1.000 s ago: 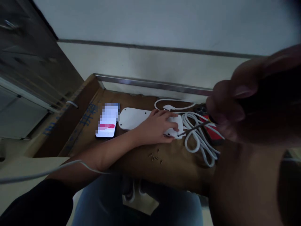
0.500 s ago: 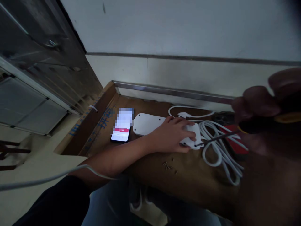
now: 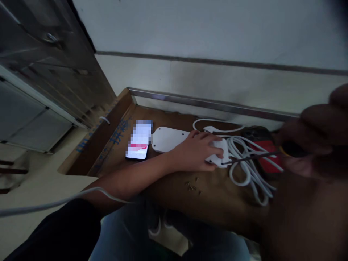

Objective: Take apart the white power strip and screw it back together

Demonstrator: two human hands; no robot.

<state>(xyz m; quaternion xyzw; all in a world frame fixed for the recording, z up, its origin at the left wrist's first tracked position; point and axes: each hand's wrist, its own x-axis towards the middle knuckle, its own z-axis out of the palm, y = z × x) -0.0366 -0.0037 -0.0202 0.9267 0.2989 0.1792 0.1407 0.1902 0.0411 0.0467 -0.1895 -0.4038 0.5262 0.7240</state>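
A white power strip lies back side up on a brown cardboard-covered surface. My left hand presses down on its right end, fingers wrapped over the casing. My right hand, close to the camera and blurred, grips a screwdriver by its dark handle. The thin shaft points left, and its tip meets the strip's right end beside my left fingers. The strip's white cord lies coiled just right of it.
A lit phone lies left of the strip. Several small screws are scattered in front of my left hand. A red and black object sits under the cord. A metal rail and wall bound the back; a cabinet stands at left.
The view has shifted, so everything sits a little differently in frame. My right hand with the screwdriver has moved right, the tip staying at the strip's end. My left hand has stayed on the strip.
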